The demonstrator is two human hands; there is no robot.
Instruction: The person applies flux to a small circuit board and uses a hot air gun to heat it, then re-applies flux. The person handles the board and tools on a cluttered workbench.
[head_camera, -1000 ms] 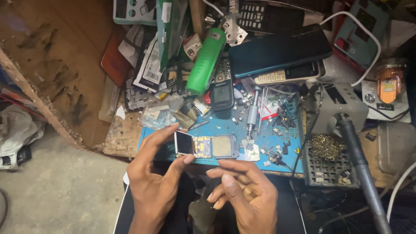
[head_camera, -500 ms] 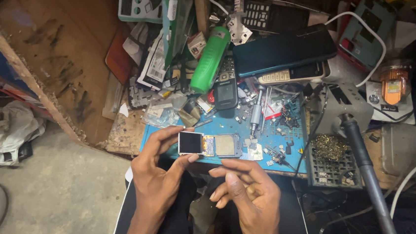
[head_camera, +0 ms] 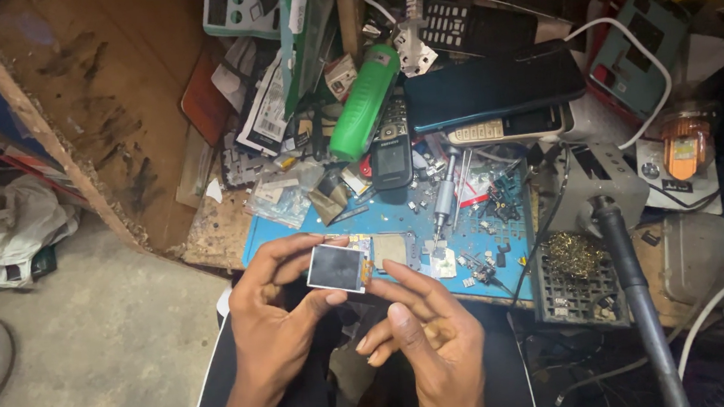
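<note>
Left hand (head_camera: 273,335) pinches the small screen (head_camera: 335,268) lifted off the mat (head_camera: 380,219); right hand (head_camera: 429,340) half-open, empty, fingertip touching its edge; board (head_camera: 391,248) lies bare on desk, screen unfitted.

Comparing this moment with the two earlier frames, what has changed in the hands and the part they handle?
The left hand keeps its pinch on the small display module and has turned its screen face more toward the camera. The right hand, earlier held lower, has raised its fingers until the fingertips reach the module's right edge. The circuit board on the blue work mat and the green tube stayed as they were.
</note>
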